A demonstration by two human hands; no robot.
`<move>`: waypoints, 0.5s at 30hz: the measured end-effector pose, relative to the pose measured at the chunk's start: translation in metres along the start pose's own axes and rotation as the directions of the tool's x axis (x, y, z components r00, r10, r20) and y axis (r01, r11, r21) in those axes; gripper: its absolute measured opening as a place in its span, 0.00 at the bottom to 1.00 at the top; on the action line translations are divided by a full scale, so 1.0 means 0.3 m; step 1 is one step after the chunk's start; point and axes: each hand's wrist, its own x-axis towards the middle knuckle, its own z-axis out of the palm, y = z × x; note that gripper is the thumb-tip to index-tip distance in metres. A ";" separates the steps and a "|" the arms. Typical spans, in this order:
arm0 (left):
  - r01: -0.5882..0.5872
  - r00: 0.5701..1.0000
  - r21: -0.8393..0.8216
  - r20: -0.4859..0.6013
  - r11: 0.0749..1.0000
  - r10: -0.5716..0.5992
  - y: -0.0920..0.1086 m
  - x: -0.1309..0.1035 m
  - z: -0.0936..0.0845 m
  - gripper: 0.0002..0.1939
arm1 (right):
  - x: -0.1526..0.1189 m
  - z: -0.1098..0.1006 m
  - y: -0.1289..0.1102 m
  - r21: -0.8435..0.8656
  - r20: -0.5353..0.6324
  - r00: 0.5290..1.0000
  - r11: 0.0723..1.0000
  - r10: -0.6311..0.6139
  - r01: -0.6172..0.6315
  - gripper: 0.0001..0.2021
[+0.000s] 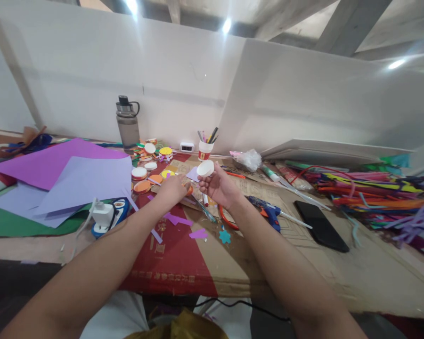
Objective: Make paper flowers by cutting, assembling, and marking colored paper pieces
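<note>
My right hand [222, 187] is raised over the middle of the table, its fingers closed around a shallow white round paper cup piece [205, 168]. Just left of it, my left hand [174, 190] reaches low among the paper pieces, back side up. Its fingers are mostly hidden, and a small orange item [190, 189] shows beside them. Left of that hand lie orange discs [142, 187], a white round piece [139, 173] and a yellow disc [168, 173]. Purple paper scraps [178, 219] and a teal flower cutout [224, 236] lie nearer to me.
A blue glue gun [273, 216] and black phone [321, 226] lie to the right, before a heap of colourful pipe cleaners [365, 193]. A pen cup [205, 150] and water bottle [127, 125] stand behind. Purple sheets [88, 181] and a power socket [109, 216] are left.
</note>
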 end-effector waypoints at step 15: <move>-0.447 0.892 -0.652 -0.374 0.613 0.253 0.045 -0.023 -0.049 0.14 | -0.009 0.015 0.013 -0.138 0.097 0.992 0.986 -0.082 0.095 0.17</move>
